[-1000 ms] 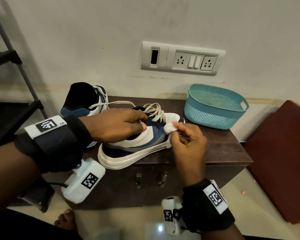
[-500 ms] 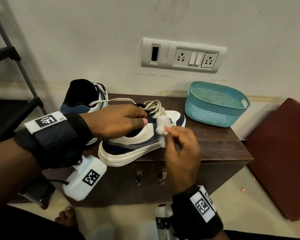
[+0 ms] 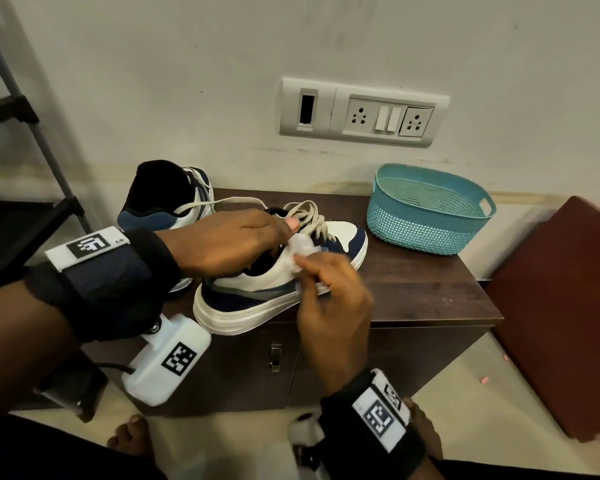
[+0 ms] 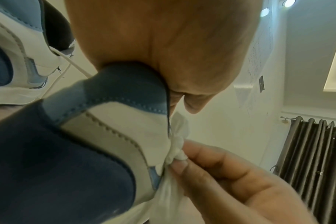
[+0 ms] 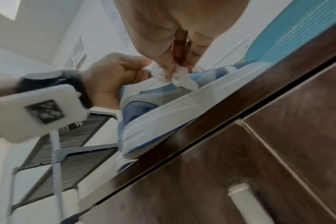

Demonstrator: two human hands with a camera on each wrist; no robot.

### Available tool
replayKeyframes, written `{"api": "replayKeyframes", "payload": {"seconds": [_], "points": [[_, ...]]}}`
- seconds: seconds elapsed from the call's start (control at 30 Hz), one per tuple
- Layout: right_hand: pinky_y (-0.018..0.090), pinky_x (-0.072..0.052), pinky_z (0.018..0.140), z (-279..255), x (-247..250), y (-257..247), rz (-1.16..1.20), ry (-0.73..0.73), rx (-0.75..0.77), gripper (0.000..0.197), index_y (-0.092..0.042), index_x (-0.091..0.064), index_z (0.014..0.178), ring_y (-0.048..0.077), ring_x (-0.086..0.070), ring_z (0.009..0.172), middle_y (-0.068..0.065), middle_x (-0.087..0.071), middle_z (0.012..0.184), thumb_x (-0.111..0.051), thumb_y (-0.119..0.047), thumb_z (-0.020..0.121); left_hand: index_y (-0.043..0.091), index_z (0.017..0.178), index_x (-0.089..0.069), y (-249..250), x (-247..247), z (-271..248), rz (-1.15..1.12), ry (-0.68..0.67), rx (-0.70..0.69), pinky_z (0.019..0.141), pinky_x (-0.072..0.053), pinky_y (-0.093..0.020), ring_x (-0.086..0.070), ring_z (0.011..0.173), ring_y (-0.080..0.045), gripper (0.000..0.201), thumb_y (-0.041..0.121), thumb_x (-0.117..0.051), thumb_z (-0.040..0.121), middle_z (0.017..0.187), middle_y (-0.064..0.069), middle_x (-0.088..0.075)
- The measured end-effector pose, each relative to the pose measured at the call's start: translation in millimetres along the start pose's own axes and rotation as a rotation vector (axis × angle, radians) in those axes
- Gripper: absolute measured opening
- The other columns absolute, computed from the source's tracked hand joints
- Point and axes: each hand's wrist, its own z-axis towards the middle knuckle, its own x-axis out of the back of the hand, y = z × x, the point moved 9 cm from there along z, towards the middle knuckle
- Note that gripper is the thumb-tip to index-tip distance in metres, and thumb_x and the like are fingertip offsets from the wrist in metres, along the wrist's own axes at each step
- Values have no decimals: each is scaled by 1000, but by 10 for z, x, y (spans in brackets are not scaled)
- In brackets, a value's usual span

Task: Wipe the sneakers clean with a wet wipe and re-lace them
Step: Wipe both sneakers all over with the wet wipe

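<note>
A white and navy sneaker [image 3: 257, 292] lies on the dark wooden cabinet [image 3: 430, 289], toe to the right, laces loose. My left hand [image 3: 229, 244] grips its collar [image 4: 125, 84], fingers inside the opening. My right hand [image 3: 326, 289] pinches a crumpled white wet wipe [image 3: 302, 247] against the sneaker's near side by the lace area; the wipe [image 4: 177, 150] shows between thumb and finger, and the wipe [image 5: 180, 77] hangs down the upper. The second sneaker [image 3: 167, 202] stands behind, at the back left, heel toward me.
A teal plastic basket [image 3: 430, 209] stands at the cabinet's back right. A socket panel [image 3: 361, 112] is on the wall above. A dark metal rack [image 3: 21, 168] is to the left, a maroon block [image 3: 561, 306] to the right. My bare feet [image 3: 132, 434] are on the floor.
My right hand has carried the wipe leftward and up along the sneaker's side, from near the toe to the lace area. My left hand keeps holding the collar.
</note>
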Motion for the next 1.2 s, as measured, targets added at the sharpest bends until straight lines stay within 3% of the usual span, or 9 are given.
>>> {"api": "replayKeyframes", "payload": {"seconds": [0.07, 0.13, 0.3, 0.53, 0.67, 0.77, 0.9, 1.0, 1.2], "points": [[32, -55, 84, -147, -142, -199, 57, -136, 84, 23, -7, -78, 104, 15, -67, 97, 2, -71, 99, -72, 8, 88, 21, 74, -57, -36, 16, 1, -8, 7, 8, 66, -39, -24, -50, 59, -5, 59, 68, -31, 95, 66, 10, -54], [30, -55, 85, -185, -126, -165, 23, -191, 103, 22, -9, -78, 104, 14, -68, 97, 1, -72, 99, -72, 5, 88, 13, 78, -59, -32, 12, -8, -22, -5, 14, 61, -40, -19, -49, 58, -8, 62, 65, -31, 100, 63, 9, -53], [22, -55, 76, 120, 348, 438, -133, 36, -172, 19, -18, -79, 101, 3, -67, 84, -3, -71, 96, -75, -5, 88, 5, 83, -57, -10, 8, 0, 19, 2, -17, 56, -39, -18, -46, 58, -12, 60, 55, -31, 103, 64, 1, -51], [20, -55, 83, 128, 132, 366, -137, 3, -82, 22, -11, -79, 107, 6, -67, 91, -1, -69, 99, -70, 0, 90, 11, 78, -53, -7, -52, 58, 37, -57, -62, 62, -37, -31, -42, 54, -8, 42, 41, -44, 106, 60, 8, -46], [10, -50, 76, -205, 83, 303, -115, 63, -130, 20, -11, -79, 103, 1, -65, 83, -3, -68, 92, -75, 0, 88, 18, 79, -55, -25, -65, 65, 75, -76, -76, 65, -40, -35, -45, 56, -8, 33, 47, -47, 91, 60, 10, -50], [18, -56, 76, -391, 24, 242, -45, -9, -158, 20, -16, -78, 98, 1, -68, 85, -8, -71, 91, -78, 0, 85, 19, 79, -55, -6, -83, 57, 65, -105, -92, 65, -40, -37, -45, 56, -10, 30, 46, -47, 87, 60, 9, -50], [23, -58, 78, -83, 321, 413, 11, 179, -216, 20, -17, -76, 97, 5, -69, 88, -5, -71, 97, -75, 1, 87, 15, 79, -55, -17, -86, 61, 54, -106, -99, 66, -41, -40, -44, 57, -12, 31, 45, -47, 87, 61, 7, -48], [23, -58, 79, 113, 241, 474, 52, 129, -242, 18, -14, -77, 101, 6, -70, 90, -4, -70, 100, -71, -1, 90, 14, 79, -54, -15, -93, 67, 59, -108, -107, 67, -41, -41, -43, 57, -13, 32, 44, -47, 87, 61, 6, -48], [29, -59, 77, -300, 7, 345, 67, 133, -271, 18, -16, -75, 95, 7, -69, 88, -6, -67, 96, -74, 1, 88, 18, 82, -57, -35, -101, 98, 59, -101, -110, 70, -45, -43, -48, 61, -15, 28, 44, -48, 87, 64, 3, -54]]}}
